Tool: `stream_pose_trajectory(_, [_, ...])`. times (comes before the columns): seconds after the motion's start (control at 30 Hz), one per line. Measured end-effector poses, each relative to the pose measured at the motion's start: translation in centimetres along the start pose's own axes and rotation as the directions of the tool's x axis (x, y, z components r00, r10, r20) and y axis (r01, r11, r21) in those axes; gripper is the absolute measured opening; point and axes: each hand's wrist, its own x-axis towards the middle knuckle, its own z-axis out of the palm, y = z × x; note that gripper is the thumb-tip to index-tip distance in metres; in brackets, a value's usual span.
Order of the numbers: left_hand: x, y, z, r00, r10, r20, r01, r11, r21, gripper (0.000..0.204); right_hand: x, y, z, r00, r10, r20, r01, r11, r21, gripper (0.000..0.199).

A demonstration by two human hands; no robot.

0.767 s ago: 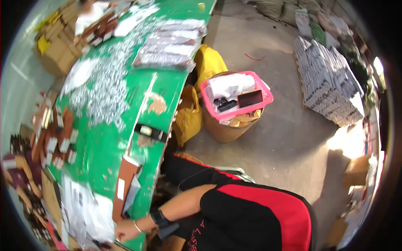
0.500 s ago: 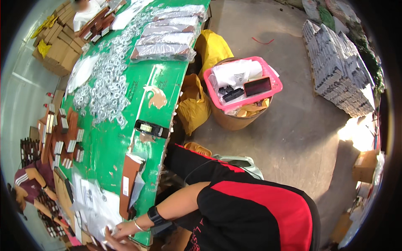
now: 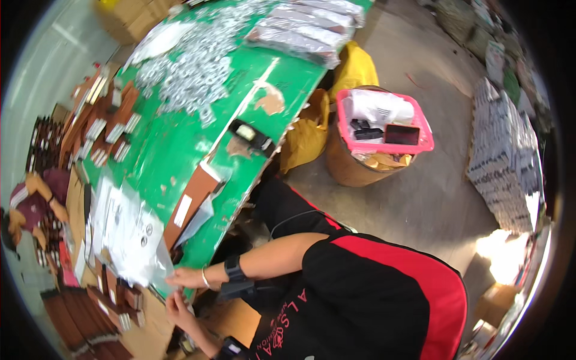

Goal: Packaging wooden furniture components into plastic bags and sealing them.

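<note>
1. Bags of clear plastic: lying flat and overlapping on the green surface, at its near left edge; small dark marks show on the film.
2. Right hand: fingers extended to the near corner of the bags and touching the film there; whether the grip is closed on it cannot be told.
3. Left hand: just below the right, fingertips drawn close to the same corner; blur hides whether its grip holds film or stands free.
4. Brown piece: long and slanted, with a white label, just to the right of the bags; a greyish sheet lies along its right side.
5. Black device: beyond the brown piece, near the right edge of the surface.
6. Small clear packets: heaped loosely toward the far end, with film-wrapped packs in a row to their right.
7. Pink basket: resting on a round brown bin and holding a dark phone; yellow bags stand between bin and surface.
8. Co-worker: at the far left, near stacked brown parts with pale ends.
</note>
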Motion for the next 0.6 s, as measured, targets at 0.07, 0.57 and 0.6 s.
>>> stream_pose_trajectory(0.07, [0.5,0.2,0.7,0.992,0.079,-0.101,-0.084,0.995,-0.046,0.018,-1.2,-0.7,-0.4,0.986,-0.161,-0.031,0.157,0.982,-0.102,0.045])
stream_pose_trajectory(0.57, [0.5,3.2,-0.4,0.972,-0.233,-0.003,0.198,0.831,-0.52,0.017,-5.9,-10.8,-3.0,0.991,-0.061,-0.122,0.044,0.99,-0.137,0.009])
stream_pose_trajectory(0.6, [0.7,1.9,-0.7,0.968,-0.147,-0.201,0.073,0.94,-0.334,0.017,-6.3,-11.6,-2.4,0.99,-0.016,-0.139,0.017,1.0,0.003,0.008])
